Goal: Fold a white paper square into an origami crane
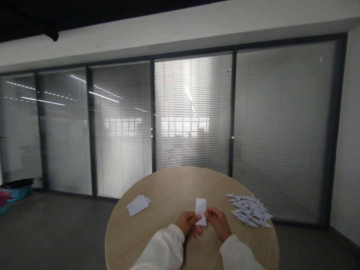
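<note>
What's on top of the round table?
White sheets lie on the left, pointy folded papers on the right. Above the round table, the left hand holds a small paper, the right hand at its edge. Anything beneath these is hidden.

No text, labels, brands, numbers or signs can be read anywhere, checked right round the clock from 12 back to 12.
</note>
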`<state>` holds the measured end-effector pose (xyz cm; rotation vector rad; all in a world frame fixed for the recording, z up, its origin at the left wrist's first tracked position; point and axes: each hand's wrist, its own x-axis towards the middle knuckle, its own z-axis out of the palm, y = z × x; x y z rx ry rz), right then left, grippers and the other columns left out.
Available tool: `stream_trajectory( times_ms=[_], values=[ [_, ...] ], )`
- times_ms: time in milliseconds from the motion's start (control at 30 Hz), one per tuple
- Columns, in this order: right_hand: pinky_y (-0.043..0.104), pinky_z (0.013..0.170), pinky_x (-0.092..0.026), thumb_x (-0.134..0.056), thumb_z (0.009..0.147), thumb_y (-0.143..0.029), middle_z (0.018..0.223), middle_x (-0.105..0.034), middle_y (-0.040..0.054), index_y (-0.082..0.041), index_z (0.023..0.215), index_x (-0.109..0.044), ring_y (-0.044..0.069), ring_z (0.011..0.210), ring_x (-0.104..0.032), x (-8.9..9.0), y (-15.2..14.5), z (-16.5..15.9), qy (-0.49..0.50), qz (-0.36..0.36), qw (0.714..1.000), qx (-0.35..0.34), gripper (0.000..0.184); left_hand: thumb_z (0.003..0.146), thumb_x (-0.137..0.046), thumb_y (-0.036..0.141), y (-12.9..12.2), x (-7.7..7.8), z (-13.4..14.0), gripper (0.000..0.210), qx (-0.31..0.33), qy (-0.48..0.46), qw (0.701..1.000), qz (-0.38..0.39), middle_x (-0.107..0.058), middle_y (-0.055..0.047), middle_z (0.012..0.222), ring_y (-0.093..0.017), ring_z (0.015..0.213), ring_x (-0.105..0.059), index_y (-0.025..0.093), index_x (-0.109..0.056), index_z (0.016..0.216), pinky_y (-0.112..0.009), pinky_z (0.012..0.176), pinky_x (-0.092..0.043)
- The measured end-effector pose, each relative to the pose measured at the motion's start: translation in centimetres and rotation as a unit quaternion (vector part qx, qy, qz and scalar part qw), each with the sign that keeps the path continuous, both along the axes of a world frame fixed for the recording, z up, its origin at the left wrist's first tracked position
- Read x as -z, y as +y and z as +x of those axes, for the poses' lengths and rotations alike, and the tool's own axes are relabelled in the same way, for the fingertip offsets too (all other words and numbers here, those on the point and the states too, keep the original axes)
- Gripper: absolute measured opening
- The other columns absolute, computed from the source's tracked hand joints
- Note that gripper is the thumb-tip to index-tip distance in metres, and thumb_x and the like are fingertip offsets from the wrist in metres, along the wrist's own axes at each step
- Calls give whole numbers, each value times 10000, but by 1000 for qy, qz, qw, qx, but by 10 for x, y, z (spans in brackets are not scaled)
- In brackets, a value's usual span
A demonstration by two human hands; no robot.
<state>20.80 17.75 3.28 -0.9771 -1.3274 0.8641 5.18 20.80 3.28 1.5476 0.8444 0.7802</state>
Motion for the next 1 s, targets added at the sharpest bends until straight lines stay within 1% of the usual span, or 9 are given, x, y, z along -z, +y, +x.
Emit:
stream_trajectory(
  times_ms=[100,167,333,400,500,600,700,867,1000],
  values=[
    [263,598,-453,-614,626,-451,598,-610,10,-165,683,-595,173,607,-569,-1,0,0,10,-1,1000,17,293,571,-537,637,-1,1,0,494,14,26,1000,-9,-609,-42,478,-146,392,-547,144,-508,601,-227,358,-376],
    [263,604,-453,-610,634,-454,610,-614,13,-163,694,-598,172,613,-570,1,0,1,17,0,1000,17,297,585,-507,651,-1,1,-1,500,10,49,999,4,-582,-26,432,-132,345,-512,151,-489,569,-218,340,-346],
    [264,608,-458,-611,641,-451,651,-626,23,-157,715,-602,175,638,-577,7,5,1,27,0,1000,-1,304,651,-422,653,-1,-1,-5,509,-13,102,990,92,-470,38,319,-89,278,-407,162,-465,523,-202,347,-294],
    [264,609,-458,-616,637,-450,649,-626,19,-157,709,-602,174,635,-577,7,6,1,29,-2,1000,-3,302,665,-401,652,-1,-1,-6,516,-20,111,987,111,-441,51,304,-82,275,-387,161,-467,522,-200,353,-279],
    [261,607,-452,-615,641,-449,614,-617,5,-163,688,-604,166,615,-571,6,5,1,26,-2,1000,4,290,670,-398,649,0,0,-5,514,-11,92,991,100,-461,45,326,-82,291,-401,156,-474,545,-199,362,-285],
    [252,588,-443,-614,639,-452,585,-604,-4,-167,676,-605,159,594,-562,3,3,1,26,3,1000,9,288,646,-428,649,1,0,-3,508,10,54,997,61,-563,1,438,-108,357,-484,148,-504,621,-204,368,-324],
    [255,582,-445,-626,619,-462,581,-608,-2,-168,680,-607,163,596,-566,2,2,0,26,-4,1000,0,301,629,-461,636,1,-4,-2,505,-14,33,998,60,-612,-28,536,-129,415,-533,139,-526,681,-206,354,-335],
    [265,588,-456,-633,607,-473,584,-604,-2,-166,672,-597,164,594,-569,3,3,-2,28,-11,999,-21,316,652,-452,616,-1,-10,-4,476,-54,39,992,106,-555,6,449,-110,367,-482,147,-514,603,-211,354,-333],
    [271,601,-463,-641,601,-469,587,-603,0,-173,659,-588,171,608,-575,1,1,-3,37,-16,999,-26,306,657,-432,625,-4,-10,-5,472,-71,59,988,122,-499,29,394,-96,322,-416,165,-492,569,-218,347,-314]
  ],
)
